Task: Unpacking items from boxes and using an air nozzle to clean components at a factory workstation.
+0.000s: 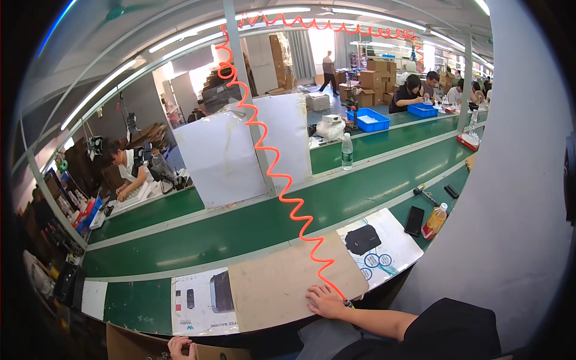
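My right hand (327, 302) lies on a brown cardboard sheet (273, 282) near the bench's front edge, palm down, fingers apart and holding nothing. Beside its wrist, an orange coiled hose (297, 210) comes down to a small metal fitting (348, 303). Low at the bottom edge, my left hand (181, 348) is curled over an open cardboard box (135, 343). Its fingers are bent together, and whatever they hold is hidden. Printed white cardboard panels lie on both sides of the brown sheet, a left one (191, 303) and a right one (390, 240).
Beyond the bench runs a green conveyor belt (198, 240). A phone (414, 221), a yellow-labelled bottle (434, 222) and a hammer-like tool (425, 193) lie or stand at right. A metal post (249, 102) and white boards (219, 159) rise ahead. Several people work farther off.
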`<state>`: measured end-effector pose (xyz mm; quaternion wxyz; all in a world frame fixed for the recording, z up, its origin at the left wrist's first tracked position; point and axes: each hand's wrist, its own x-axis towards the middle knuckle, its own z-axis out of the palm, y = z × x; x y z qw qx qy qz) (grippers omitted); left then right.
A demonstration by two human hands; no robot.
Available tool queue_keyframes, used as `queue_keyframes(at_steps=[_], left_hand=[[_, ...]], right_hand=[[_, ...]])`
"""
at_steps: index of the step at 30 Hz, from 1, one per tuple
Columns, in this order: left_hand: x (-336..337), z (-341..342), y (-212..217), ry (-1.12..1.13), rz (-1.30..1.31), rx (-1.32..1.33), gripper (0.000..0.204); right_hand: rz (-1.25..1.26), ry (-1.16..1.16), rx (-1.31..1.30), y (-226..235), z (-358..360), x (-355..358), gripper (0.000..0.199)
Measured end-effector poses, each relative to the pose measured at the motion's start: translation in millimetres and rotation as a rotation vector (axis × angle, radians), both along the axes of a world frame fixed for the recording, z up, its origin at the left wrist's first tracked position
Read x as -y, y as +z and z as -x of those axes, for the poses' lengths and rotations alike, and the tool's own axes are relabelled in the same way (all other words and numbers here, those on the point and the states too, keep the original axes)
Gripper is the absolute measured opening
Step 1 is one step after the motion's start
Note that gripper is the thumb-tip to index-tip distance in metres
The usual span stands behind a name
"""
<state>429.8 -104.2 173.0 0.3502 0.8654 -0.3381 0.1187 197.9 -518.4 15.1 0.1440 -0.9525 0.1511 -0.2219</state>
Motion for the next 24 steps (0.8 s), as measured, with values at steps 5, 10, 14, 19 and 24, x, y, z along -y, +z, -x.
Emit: queue_keyframes(at_steps=[5, 10, 14, 19, 24], left_hand=[[-5.7, -0.8, 0.1, 0.008, 0.0, -0.008, 0.015], [-9.9, -2.4, -2.5, -0.008, 0.002, 0.014, 0.016], [-7.2, -2.1, -0.4, -0.021, 0.005, 0.024, 0.018], [-7.4, -1.2, 1.7, -0.034, 0.026, 0.009, 0.02], [-6.7, 1.2, 3.4, -0.031, 0.031, -0.006, 0.019]], right_hand=[[0.013, 0.005, 0.008, -1.0, -0.3, 0.2, 0.034], [0.027, 0.005, 0.021, -2.1, -0.1, 0.8, 0.034], [0.044, 0.004, 0.023, -1.2, -0.6, 1.4, 0.034], [0.038, 0.0, 0.01, -1.0, -1.0, 0.6, 0.034], [0.027, 0.005, 0.001, -5.5, -1.7, 1.3, 0.034]])
